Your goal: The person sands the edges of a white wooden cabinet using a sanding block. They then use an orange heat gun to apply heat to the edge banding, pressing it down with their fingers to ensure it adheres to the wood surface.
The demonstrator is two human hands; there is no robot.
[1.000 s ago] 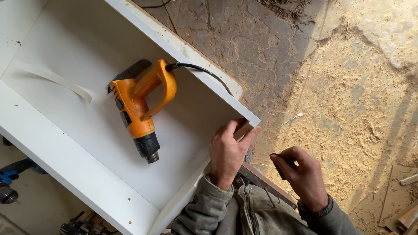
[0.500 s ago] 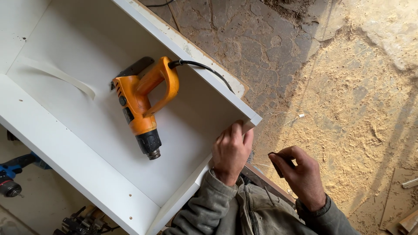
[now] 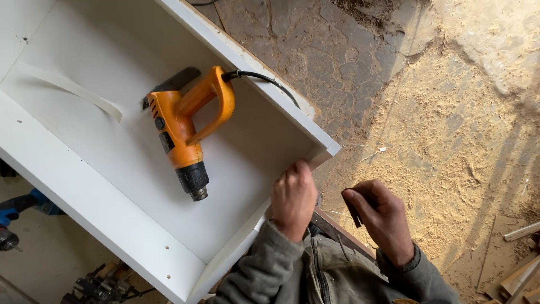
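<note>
Two bare hands work at the near right corner of a white cabinet box (image 3: 84,186) that lies open side up. The left hand (image 3: 293,198) rests on the cabinet's end panel just below that corner, its fingers (image 3: 292,171) curled down over the panel's top edge and pressing on it, closed on the edge rather than around any loose thing. The right hand (image 3: 378,217) hovers just beside the cabinet's corner, off the panel and above the floor, with its fingers pinched shut on a small dark flat piece (image 3: 354,209); what that piece is cannot be told. Inside the cabinet, on its white back panel, an orange heat gun (image 3: 188,126) lies on its side, well apart from both hands, its dark nozzle pointing toward the near side wall and its black cord (image 3: 264,81) running up over the far side wall. Farther left inside the cabinet a loose strip of white edge banding (image 3: 73,90) lies curled on the panel. Right of the cabinet the stone floor (image 3: 450,129) is strewn with sawdust, and wood offcuts (image 3: 520,273) lie at its far right edge. Left of the cabinet, lower down, part of a blue power tool (image 3: 19,211) shows.
</note>
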